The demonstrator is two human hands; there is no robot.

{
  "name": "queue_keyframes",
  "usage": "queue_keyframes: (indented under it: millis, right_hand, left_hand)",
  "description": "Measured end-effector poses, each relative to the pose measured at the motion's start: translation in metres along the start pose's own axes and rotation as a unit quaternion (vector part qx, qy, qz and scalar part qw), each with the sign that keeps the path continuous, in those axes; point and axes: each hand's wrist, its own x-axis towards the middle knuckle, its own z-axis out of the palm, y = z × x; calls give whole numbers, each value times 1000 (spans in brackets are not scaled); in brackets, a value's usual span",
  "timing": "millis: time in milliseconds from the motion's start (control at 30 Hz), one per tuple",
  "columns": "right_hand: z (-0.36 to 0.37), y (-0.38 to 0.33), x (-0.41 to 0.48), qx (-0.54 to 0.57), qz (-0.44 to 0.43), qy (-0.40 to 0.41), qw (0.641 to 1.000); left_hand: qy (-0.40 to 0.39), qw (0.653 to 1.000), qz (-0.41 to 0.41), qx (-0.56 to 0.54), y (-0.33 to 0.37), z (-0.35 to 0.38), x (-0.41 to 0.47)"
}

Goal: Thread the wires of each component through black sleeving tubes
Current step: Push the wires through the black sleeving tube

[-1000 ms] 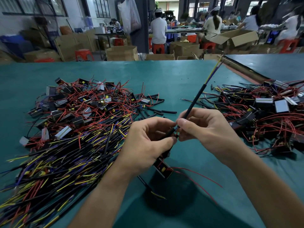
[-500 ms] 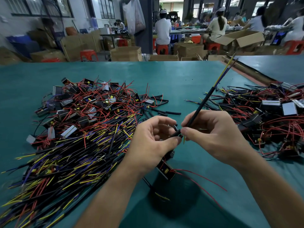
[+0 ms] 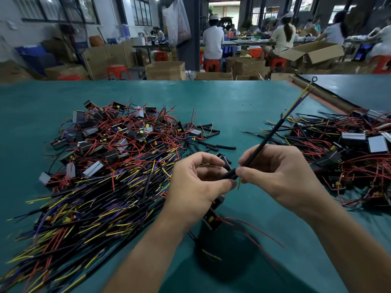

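Note:
My left hand [image 3: 196, 185] pinches a short black sleeving tube [image 3: 229, 176] between thumb and forefinger, above the green table [image 3: 222, 102]. Below that hand hangs a small black component [image 3: 211, 222] with thin red wires trailing right. My right hand [image 3: 275, 176] pinches a long black sleeved wire bundle [image 3: 268, 138] that rises up and right. Yellow and purple wires [image 3: 300, 98] stick out of its far end, tipped by a ring terminal. A short yellow wire tip [image 3: 239, 185] shows just below my right fingertips, beside the short tube's mouth.
A big heap of components with red, yellow and purple wires [image 3: 101, 166] covers the left of the table. Loose short black tubes [image 3: 211, 140] lie at its right edge. Another heap of components [image 3: 342, 155] lies at the right. People sit at benches among cardboard boxes beyond the table.
Both hands have stayed close together. The long sleeved bundle has tilted a little, and a yellow wire tip now shows below my right fingertips.

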Motion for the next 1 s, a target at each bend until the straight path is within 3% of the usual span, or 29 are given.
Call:
queue_keyframes:
  millis: [200,400,700,1000]
  right_hand:
    - [-3,-3,0,-12,-3,-5,1000]
    - [-4,-6,1,22,47,-34,998]
    - [0,-1,1,8,2,42,999]
    - [-4,-3,-1,-36,-37,18,999]
  left_hand:
    - [15,1000,-8,-15,-2,1,1]
    - [5,1000,5,-6,0,0,1]
    - [8,1000,-10,-28,-3,5,-1]
    - [5,999,-24,-47,-4,4,1]
